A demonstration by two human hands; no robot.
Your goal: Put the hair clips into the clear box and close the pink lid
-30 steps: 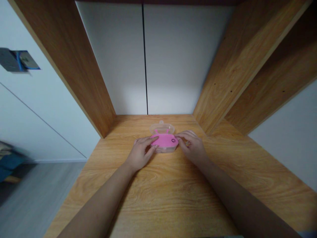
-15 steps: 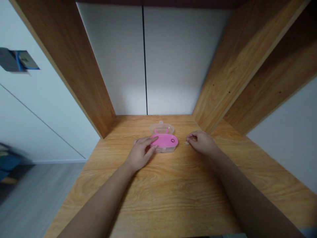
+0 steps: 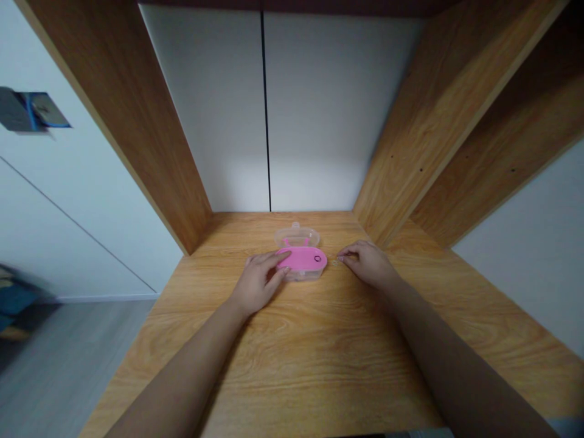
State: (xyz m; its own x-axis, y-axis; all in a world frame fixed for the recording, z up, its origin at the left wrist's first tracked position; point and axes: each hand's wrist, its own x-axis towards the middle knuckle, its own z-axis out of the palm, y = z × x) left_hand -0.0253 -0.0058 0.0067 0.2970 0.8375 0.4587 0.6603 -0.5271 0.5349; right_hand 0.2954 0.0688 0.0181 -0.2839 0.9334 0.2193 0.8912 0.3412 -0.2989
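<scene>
- Here's the oval box of clear plastic (image 3: 306, 275), sitting on the surface between the two hands, right up against the left one and just short of the right.
- On top of it, a bright pink oval plastic piece (image 3: 301, 260), with a thin black ring (image 3: 315, 260) towards its right end.
- Behind, the clear plastic lid (image 3: 296, 236) stands open, tilted back.
- Left hand (image 3: 255, 285): gripping the box's left end, fingers over the pink, thumb along the near edge.
- Right hand (image 3: 368, 265): out to the right, thumb and forefinger drawn together, and there's a thin pale loop (image 3: 335, 262) at the tips! Pinched or merely touched? Too small to tell.
- Underneath it all, a light brown wood-grain tabletop (image 3: 292, 347), running back to a white panel (image 3: 314, 109) split by a dark vertical seam (image 3: 266, 115).
- Brown wood-grain uprights flank it, left (image 3: 123, 91) and right (image 3: 420, 121), the right one dotted with small dark holes.
- Far left: a white wall (image 3: 91, 207), a grey-and-blue fitting (image 3: 34, 111), grey floor (image 3: 91, 359) and something blue, blurred (image 3: 16, 298).
</scene>
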